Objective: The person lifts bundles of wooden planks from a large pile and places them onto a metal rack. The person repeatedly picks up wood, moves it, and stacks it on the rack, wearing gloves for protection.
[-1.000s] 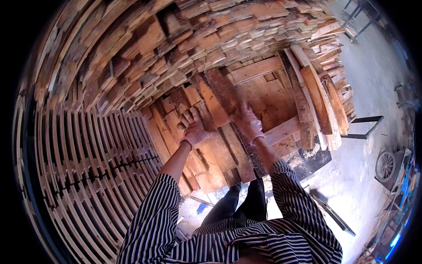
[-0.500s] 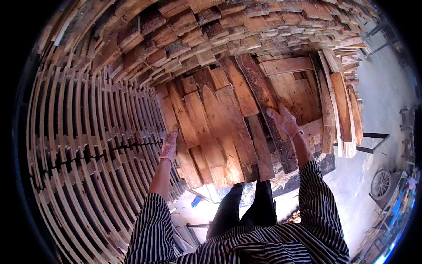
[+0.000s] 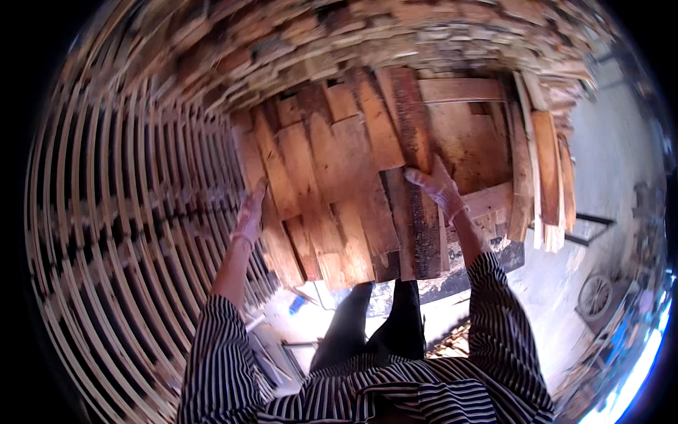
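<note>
A layer of brown wooden boards (image 3: 339, 169) lies side by side in front of me on a pile. My left hand (image 3: 248, 215), in a pinkish glove, rests along the left edge of this layer with its fingers stretched out; its far side is partly hidden. On the right, my gloved right hand (image 3: 439, 189) presses against a dark, bark-edged board (image 3: 426, 233), thumb apart from the fingers. That board stands nearly in line with its neighbours. Neither hand is wrapped round a board.
Tall rows of stacked slats (image 3: 120, 212) rise close on the left. Beyond the layer is a broad wall of stacked boards (image 3: 339, 42). Upright boards (image 3: 544, 169) stand at the right, near a dark metal bracket (image 3: 593, 230). A spoked wheel (image 3: 595, 295) is farther off.
My right hand has moved left, and the bark-edged board beside it has swung from slanted to nearly straight. My left hand stays at the left edge. The whole view has shifted slightly.
</note>
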Tool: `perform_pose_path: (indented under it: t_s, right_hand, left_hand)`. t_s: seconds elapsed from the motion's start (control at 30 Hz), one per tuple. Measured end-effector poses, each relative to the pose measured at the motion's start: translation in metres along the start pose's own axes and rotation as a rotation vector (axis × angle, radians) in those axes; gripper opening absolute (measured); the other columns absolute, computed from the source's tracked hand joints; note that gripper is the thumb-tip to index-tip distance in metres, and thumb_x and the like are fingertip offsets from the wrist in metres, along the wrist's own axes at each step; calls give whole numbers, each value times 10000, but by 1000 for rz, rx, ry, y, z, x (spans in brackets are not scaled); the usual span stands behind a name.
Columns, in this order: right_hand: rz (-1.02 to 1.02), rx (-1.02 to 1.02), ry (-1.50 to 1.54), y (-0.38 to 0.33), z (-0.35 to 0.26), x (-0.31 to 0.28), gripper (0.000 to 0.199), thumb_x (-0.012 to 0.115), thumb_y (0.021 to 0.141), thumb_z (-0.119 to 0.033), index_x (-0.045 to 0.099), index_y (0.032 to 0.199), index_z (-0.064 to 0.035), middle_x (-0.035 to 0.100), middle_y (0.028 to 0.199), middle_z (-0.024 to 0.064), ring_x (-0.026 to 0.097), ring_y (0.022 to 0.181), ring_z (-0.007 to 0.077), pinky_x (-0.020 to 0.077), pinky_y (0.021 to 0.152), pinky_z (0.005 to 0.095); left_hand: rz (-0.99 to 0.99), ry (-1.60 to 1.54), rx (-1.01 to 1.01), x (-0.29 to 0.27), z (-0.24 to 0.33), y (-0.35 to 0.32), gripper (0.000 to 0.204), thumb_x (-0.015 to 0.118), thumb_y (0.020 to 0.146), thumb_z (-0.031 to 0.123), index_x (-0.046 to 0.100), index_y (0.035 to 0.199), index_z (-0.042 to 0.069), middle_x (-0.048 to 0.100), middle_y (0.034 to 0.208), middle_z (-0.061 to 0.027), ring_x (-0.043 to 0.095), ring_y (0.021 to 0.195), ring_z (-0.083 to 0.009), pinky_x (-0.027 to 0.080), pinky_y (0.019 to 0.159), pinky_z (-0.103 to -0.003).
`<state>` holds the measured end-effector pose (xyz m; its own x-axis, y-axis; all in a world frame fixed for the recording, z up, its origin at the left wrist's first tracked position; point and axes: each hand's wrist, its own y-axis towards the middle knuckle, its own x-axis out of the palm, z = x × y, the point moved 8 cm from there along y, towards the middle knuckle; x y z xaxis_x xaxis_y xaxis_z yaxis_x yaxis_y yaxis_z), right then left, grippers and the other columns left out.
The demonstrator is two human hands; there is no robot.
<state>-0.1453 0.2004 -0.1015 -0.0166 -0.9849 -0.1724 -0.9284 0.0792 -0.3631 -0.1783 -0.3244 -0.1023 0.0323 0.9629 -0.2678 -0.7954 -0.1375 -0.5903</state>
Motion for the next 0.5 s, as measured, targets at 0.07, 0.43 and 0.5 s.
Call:
perform_pose_path:
  t_s: [0.07,0.43,0.5]
  right_hand:
    - [113,57,-107,-12,-2,2,1280,897,709,-634,314,1540,145,537,1495,254,518,1385,339,405,1163,404]
    - [-9,5,-49,-9,-7,30,758,852,873,-237,492,1496,0,602,1428,148,584,1285,255,455,1112,379]
    - [57,-27,-288,-10,-28,7,774,851,868,-297,500,1482,17,608,1417,155,582,1270,263,456,1101,380]
  left_hand:
    - [-21,2,-129,16,39,-52,852,600,975,650,499,1525,8,505,1571,-136,431,1478,-235,315,1220,-355]
    - [-314,150,298,-49,3,-30,814,433,1040,677,425,1583,71,420,1630,-157,364,1523,-278,271,1267,-381]
    - [-385,326,115,-51,21,-37,773,427,1057,644,395,1600,95,379,1649,-163,320,1540,-323,276,1269,-425]
